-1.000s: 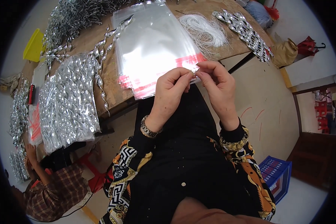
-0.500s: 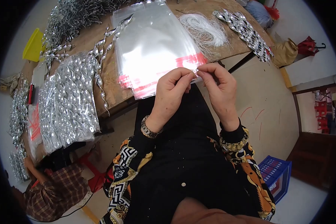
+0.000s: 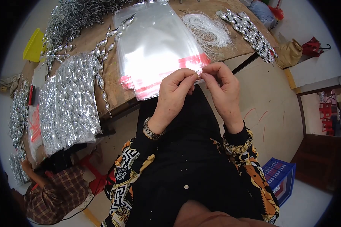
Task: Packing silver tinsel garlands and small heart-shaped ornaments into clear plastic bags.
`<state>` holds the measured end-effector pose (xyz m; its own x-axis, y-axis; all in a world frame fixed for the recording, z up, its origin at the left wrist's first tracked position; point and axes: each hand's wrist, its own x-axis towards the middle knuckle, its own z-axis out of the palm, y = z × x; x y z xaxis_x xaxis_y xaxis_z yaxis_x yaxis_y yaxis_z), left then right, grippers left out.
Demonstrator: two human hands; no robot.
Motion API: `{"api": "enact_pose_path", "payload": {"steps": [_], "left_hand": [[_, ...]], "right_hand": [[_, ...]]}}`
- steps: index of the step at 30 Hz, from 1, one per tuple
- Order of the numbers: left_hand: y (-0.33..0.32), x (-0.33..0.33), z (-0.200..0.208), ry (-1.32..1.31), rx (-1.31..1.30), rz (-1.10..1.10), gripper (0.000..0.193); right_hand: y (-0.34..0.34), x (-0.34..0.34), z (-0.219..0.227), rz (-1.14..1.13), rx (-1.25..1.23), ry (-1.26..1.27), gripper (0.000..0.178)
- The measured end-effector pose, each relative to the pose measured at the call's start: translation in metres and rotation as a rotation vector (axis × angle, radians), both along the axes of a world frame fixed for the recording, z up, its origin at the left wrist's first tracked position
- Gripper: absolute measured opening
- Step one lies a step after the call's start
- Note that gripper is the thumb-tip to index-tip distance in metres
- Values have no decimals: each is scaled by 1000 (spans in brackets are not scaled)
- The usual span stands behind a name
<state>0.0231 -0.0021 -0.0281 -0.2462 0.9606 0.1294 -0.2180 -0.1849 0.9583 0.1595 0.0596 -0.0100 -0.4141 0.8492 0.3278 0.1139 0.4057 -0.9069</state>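
Note:
My left hand (image 3: 177,89) and my right hand (image 3: 224,87) meet fingertip to fingertip just off the table's front edge. Both are closed in a pinch, thumb against forefinger. Between them shows a small pale loop (image 3: 199,72), thin like string; its ends are hidden by my fingers. Right behind my hands lies a stack of clear plastic bags (image 3: 151,38) with red-printed ends, reaching over the table edge. A bundle of white string (image 3: 208,30) rests to the right of the stack.
Twisted silver ornaments lie in a filled clear bag (image 3: 70,104), a heap (image 3: 77,19) at the back left and a flat bunch (image 3: 250,34) at the right. A co-worker in a checked shirt (image 3: 58,193) sits lower left. A blue crate (image 3: 278,178) stands on the floor.
The pale loop between my fingertips shows a little more openly, and my right fingertips have shifted slightly. My left hand is nearly still. The co-worker's arm at the left has moved slightly.

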Motion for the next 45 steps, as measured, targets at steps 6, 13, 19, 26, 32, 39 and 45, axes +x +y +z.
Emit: {"api": "enact_pose_path", "payload": {"steps": [6, 13, 19, 26, 32, 39, 45], "left_hand": [[1, 0, -1, 1, -2, -5, 15], [1, -1, -1, -14, -13, -17, 15], [3, 0, -3, -31, -23, -37, 15], [3, -1, -4, -65, -31, -73, 15], [3, -2, -3, -64, -22, -94, 16], [2, -4, -4, -16, -60, -125, 16], [2, -4, -5, 14, -74, -137, 16]], "right_hand": [[1, 2, 4, 10, -7, -50, 9], [4, 3, 5, 45, 62, -72, 10], [4, 6, 13, 65, 135, -125, 11], [5, 7, 16, 109, 147, -143, 10], [7, 8, 14, 128, 163, -119, 10], [9, 9, 15, 135, 208, -111, 11], [10, 14, 15, 170, 181, -131, 11]]}}
